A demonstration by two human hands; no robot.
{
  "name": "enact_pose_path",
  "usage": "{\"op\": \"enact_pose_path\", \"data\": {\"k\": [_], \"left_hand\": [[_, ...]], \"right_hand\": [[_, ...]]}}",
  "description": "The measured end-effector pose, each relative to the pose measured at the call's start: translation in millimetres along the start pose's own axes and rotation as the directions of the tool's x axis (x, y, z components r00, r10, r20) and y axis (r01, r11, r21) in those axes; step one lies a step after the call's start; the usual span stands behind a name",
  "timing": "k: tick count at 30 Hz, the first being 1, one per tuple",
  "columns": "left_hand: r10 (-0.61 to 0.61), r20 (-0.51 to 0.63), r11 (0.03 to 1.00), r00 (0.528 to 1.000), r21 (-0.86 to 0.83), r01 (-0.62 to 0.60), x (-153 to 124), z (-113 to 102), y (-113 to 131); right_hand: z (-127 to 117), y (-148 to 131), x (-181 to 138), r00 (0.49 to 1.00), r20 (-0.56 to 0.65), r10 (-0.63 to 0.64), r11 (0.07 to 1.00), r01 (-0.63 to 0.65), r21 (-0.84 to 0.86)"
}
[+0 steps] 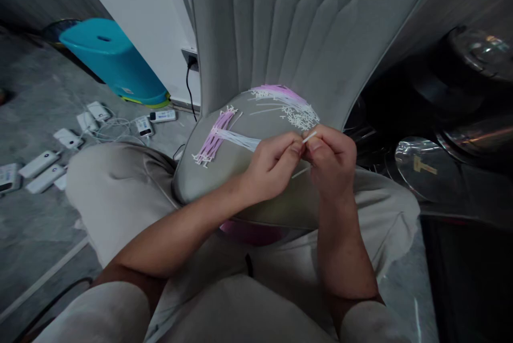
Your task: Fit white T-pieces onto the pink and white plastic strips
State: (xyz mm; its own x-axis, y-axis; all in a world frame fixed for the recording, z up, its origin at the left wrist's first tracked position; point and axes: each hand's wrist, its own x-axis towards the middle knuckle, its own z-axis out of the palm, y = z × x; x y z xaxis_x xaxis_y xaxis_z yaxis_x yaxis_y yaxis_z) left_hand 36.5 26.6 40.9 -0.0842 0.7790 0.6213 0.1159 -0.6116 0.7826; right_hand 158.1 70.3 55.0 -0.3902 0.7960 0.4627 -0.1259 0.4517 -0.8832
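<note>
Grey upholstered cushion [236, 182] was laid across beige-trousered knees [116, 193], with pink-backed white plastic strips [214, 137] spread over it. A thin white strip [309, 138] was pinched between pressed fingertips [297, 145] of the left hand [272, 169] and right hand [331, 158], its long axis slanting up rightward, its tip nearer the right hand.
</note>
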Motion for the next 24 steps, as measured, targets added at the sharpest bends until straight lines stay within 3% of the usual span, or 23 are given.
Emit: {"op": "enact_pose_path", "data": {"k": [13, 24], "left_hand": [[-0.011, -0.002, 0.999, 1.0, -0.04, 0.011, -2.8, 1.5, -3.3], [-0.049, 0.0, 0.997, 0.999, -0.065, 0.049, -2.6, 2.5, -4.3]], "right_hand": [[-3.3, 0.7, 1.0, 0.998, 0.035, 0.049, 0.999, -0.048, -0.021], [-4.2, 1.7, 0.1, 0.999, 0.043, 0.012, 1.0, -0.012, -0.002]]}}
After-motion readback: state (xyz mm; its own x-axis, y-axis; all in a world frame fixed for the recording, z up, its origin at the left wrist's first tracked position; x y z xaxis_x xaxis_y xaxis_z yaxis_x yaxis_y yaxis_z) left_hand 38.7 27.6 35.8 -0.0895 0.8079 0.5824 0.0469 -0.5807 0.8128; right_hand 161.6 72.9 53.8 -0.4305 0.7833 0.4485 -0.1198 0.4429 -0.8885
